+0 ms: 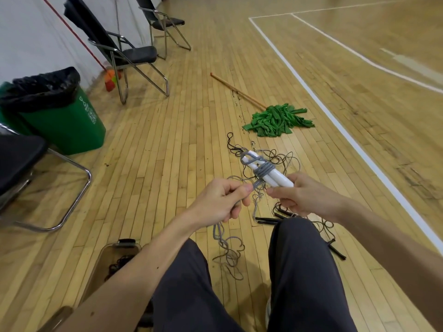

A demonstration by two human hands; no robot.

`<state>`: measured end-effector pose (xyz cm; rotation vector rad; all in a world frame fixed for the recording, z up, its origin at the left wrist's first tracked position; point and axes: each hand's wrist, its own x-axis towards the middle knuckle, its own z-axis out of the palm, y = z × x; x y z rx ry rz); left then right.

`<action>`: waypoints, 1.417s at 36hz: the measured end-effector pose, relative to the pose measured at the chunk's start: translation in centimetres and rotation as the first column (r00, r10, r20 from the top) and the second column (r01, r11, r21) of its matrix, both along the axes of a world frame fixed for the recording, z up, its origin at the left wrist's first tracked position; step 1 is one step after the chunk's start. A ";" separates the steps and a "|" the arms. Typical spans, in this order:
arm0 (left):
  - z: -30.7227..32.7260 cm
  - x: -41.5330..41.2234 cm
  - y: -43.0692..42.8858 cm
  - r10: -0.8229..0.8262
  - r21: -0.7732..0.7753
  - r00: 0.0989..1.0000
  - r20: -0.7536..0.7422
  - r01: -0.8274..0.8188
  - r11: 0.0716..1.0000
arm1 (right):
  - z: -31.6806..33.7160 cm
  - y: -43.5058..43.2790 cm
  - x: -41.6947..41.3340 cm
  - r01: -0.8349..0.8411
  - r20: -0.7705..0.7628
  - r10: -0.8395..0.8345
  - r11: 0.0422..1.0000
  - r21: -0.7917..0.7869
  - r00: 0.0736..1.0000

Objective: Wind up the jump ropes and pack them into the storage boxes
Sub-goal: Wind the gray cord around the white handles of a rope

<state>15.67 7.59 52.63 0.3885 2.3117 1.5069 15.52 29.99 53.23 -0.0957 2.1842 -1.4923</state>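
Observation:
My right hand (300, 194) grips the near ends of two white jump rope handles (275, 174) held side by side. Grey rope (263, 171) is wound several turns around their middle. My left hand (221, 202) pinches the same grey rope just left of the handles, and its loose tail (227, 245) hangs down to the floor between my knees. More tangled dark ropes (271, 156) lie on the floor beyond the handles, and black handles (268, 220) lie by my right knee. A clear storage box (115, 250) with a dark rope inside stands by my left leg.
A green mop (278, 119) with a wooden stick lies on the wooden gym floor ahead. A green bin (64, 121) with a black liner stands at the left. Folding chairs (124, 53) line the left wall. White court lines run along the right.

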 end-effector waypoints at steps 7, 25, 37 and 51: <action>0.3 0.5 0.7 -0.034 -0.117 0.998 -0.060 0.026 0.993 | -1.6 -0.2 -1.0 0.100 -0.020 -0.100 0.995 0.024 0.995; 4.2 0.6 0.1 -0.549 -0.907 0.769 -0.327 -0.092 0.411 | -4.4 -2.1 -1.8 0.038 0.147 -0.064 0.984 0.175 0.987; 7.9 0.1 0.2 -0.774 -0.939 0.552 -0.311 -0.052 0.340 | -1.8 -2.3 -0.4 -0.359 0.407 0.251 0.908 0.215 0.878; 8.6 -1.9 1.5 -0.586 -0.761 0.791 -0.176 0.268 0.591 | 0.8 -4.7 4.2 -0.603 0.458 0.454 0.753 0.261 0.764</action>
